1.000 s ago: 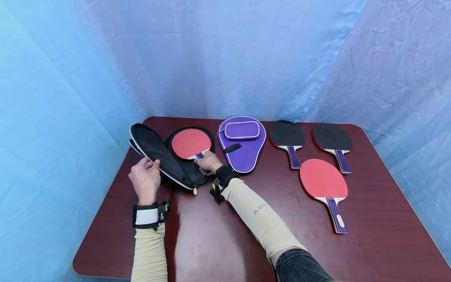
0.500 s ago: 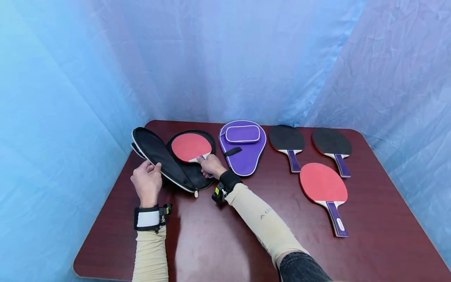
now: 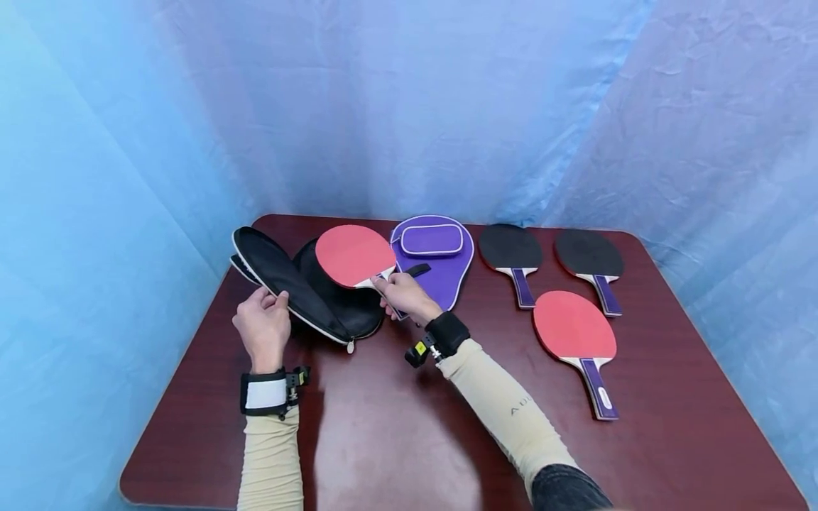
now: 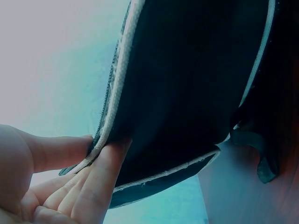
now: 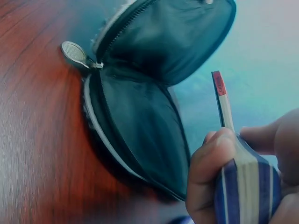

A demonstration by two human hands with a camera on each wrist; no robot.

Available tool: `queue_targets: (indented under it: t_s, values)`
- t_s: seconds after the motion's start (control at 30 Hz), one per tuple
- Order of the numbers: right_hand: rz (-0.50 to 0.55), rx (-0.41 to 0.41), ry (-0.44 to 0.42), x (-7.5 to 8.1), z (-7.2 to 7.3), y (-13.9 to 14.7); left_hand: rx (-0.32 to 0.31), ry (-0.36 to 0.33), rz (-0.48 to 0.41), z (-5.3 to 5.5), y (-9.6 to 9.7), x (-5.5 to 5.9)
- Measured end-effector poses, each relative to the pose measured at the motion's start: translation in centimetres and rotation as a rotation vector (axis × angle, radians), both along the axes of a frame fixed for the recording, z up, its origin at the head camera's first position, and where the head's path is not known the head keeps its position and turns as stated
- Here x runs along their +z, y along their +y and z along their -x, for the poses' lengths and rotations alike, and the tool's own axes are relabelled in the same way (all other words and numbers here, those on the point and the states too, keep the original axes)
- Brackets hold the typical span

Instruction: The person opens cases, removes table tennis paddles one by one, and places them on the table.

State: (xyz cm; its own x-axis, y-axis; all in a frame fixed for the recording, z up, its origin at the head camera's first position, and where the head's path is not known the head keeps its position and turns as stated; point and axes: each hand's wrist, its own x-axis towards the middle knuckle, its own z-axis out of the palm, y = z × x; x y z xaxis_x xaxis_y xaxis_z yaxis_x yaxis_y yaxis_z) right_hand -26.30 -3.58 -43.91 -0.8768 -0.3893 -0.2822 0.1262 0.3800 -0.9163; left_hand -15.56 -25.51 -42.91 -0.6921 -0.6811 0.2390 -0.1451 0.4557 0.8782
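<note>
My right hand (image 3: pixel 409 297) grips the purple-and-white handle of a red table tennis bat (image 3: pixel 355 255), its blade raised over the gap between two cases. In the right wrist view the bat handle (image 5: pixel 247 191) sits between thumb and fingers, seen edge-on. My left hand (image 3: pixel 263 325) pinches the white-piped edge of the lifted flap of a black-lined bat case (image 3: pixel 281 273). Up close in the left wrist view, thumb and fingers hold that zipped edge (image 4: pixel 112 107). The case lies unzipped, its dark lining (image 5: pixel 140 107) showing, with a metal zip pull (image 5: pixel 74 52) at its end.
A closed purple bat case (image 3: pixel 441 273) with a small pocket lies right of the open one. Two black-faced bats (image 3: pixel 510 246) and a red-faced bat (image 3: pixel 575 325) rest on the right of the brown table (image 3: pixel 396 426). Blue curtains (image 3: pixel 409 106) hang behind.
The right hand has lifted the red bat up out of the open case and moved it to the right. The left hand keeps holding the flap in about the same spot.
</note>
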Motion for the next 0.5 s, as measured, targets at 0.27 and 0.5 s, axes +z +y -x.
queue_targets:
  t_s: [0.27,0.5]
  values:
    - [0.030,-0.047,-0.028,0.7,-0.8,3.3,-0.003,0.000,0.001,0.1,0.1,-0.2]
    - [0.050,-0.090,-0.036,0.9,-1.6,6.5,-0.006,-0.004,0.003,0.2,0.1,-0.1]
